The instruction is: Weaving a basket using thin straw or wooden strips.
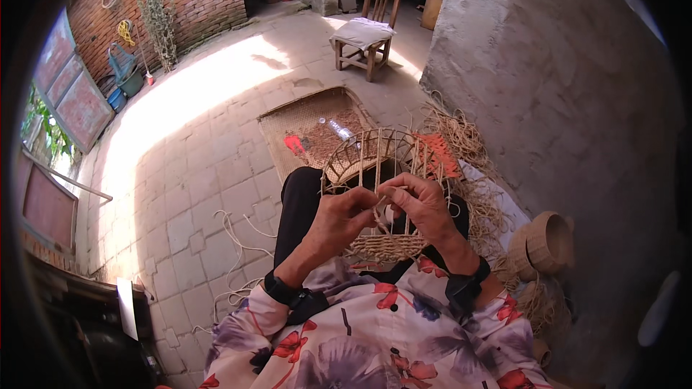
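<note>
A part-woven basket (389, 246) of tan straw cord rests on my lap, its rounded rim and several upright cords facing up. The lower side is densely woven, while the upper part is an open frame. Over the middle of it, my left hand (337, 222) is closed in a pinch on a straw cord (380, 210). Right beside it, my right hand (424, 209) pinches the same cord between thumb and forefinger. The fingertips of both hands nearly meet. Exactly how the cord runs between the fingers is partly hidden.
A shallow woven tray (277, 130) ahead holds a plastic bottle (339, 130) and a red item (294, 144). Loose straw cords (465, 133) lie along the wall at right, near small woven baskets (549, 239). A wooden chair (367, 34) stands beyond. Cord strands (234, 241) trail on the paving at left.
</note>
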`<action>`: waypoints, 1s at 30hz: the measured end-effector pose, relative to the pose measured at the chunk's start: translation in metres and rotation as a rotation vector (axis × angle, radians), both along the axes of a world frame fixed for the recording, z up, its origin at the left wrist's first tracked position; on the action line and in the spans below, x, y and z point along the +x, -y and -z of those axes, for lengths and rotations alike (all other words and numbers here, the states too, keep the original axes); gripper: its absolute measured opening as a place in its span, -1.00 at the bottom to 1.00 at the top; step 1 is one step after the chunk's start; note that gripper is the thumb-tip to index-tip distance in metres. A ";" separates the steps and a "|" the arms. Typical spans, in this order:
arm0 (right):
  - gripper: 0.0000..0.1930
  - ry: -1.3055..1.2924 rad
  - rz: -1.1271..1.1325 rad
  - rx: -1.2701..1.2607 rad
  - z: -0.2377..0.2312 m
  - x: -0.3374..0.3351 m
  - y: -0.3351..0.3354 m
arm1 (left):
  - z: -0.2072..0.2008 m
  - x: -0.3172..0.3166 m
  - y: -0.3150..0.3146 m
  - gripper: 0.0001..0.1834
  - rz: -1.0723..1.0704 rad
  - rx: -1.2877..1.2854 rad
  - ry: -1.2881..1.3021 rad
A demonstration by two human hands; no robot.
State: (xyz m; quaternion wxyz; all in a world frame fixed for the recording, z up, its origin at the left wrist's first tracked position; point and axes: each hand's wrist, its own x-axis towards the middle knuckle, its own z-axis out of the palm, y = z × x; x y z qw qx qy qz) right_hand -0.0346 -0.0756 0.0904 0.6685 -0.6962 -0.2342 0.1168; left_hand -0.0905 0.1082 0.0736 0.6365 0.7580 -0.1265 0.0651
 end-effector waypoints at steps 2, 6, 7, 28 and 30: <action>-0.78 0.080 0.008 -0.080 -0.003 0.001 0.003 | 0.001 0.002 -0.001 -0.83 0.038 0.011 0.012; -0.74 0.244 0.070 -0.151 0.001 0.001 0.004 | 0.001 0.006 -0.005 -0.82 0.119 -0.010 -0.094; -0.73 0.254 0.085 -0.130 0.003 0.000 0.003 | 0.001 0.007 -0.005 -0.82 0.139 -0.010 -0.125; -0.63 -0.357 -0.307 -0.009 -0.016 -0.031 0.015 | 0.000 0.014 0.002 -0.87 -0.111 0.334 0.221; -0.68 -0.173 -0.180 -0.115 -0.022 -0.021 0.021 | -0.006 0.009 0.005 -0.85 0.005 0.171 -0.008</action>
